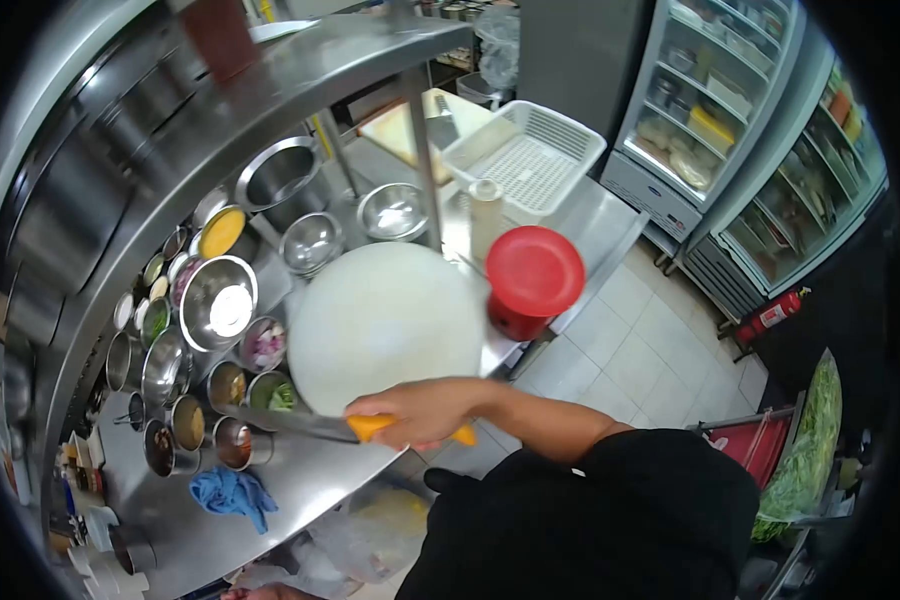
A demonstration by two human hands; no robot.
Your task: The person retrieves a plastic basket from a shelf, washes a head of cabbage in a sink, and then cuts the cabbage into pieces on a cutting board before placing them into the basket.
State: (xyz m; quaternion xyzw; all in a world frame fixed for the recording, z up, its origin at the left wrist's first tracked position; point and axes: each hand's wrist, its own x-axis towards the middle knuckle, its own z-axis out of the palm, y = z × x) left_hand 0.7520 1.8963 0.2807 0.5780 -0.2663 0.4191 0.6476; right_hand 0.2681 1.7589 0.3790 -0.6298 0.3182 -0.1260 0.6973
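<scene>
My right hand (405,412) is wrapped round the yellow handle of a knife (310,424). Its blade, somewhat blurred, points left over the steel counter (320,465), in front of small metal pots. Just beyond this hand lies a large round white cutting board (385,325). Only a small part of my left hand (262,593) shows at the bottom edge, below the counter and near clear plastic bags (360,535); its fingers are too cut off to read. A blue cloth (232,495) is crumpled on the counter.
Metal bowls (218,303) and pots of chopped food crowd the left, beneath a steel shelf (260,90). Behind the board stand a red lidded container (535,270), a pale bottle (486,215) and a white basket (540,150). Glass-door fridges (705,90) are at upper right.
</scene>
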